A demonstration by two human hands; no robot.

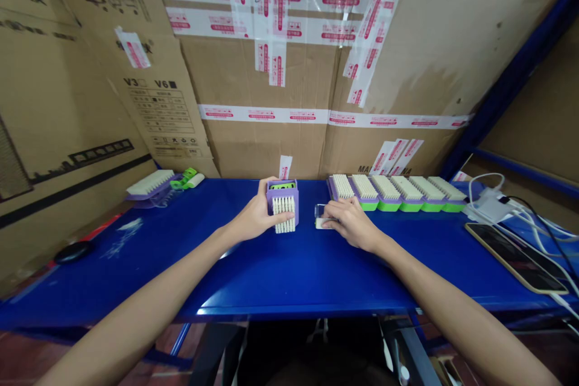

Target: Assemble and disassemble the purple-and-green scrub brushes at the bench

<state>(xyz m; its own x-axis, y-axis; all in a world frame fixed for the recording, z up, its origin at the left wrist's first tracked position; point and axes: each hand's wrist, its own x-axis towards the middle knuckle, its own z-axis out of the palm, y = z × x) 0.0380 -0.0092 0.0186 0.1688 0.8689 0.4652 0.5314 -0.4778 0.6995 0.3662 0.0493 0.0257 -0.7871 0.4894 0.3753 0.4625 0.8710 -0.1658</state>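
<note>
My left hand [253, 217] is closed around a purple brush-like block [284, 215] with cream bristles facing me and a green part in its upper opening. The thumb lies across the bristles. To the right, my right hand [351, 222] pinches a small clear plastic piece [320, 212] with a cream-coloured part at its bottom, close above the table. The two hands are apart. Just behind my right hand runs a row of several similar purple-and-green blocks [389, 204], bristles up. What the right fingers cover is hidden.
On the blue table [280, 280], another purple bristle block [151, 186] and green pieces [186, 177] lie at the back left. A black oval object [73, 252] sits near the left edge. A phone [515, 258], white adapter [489, 206] and cables occupy the right. Taped cardboard [266, 145] stands behind.
</note>
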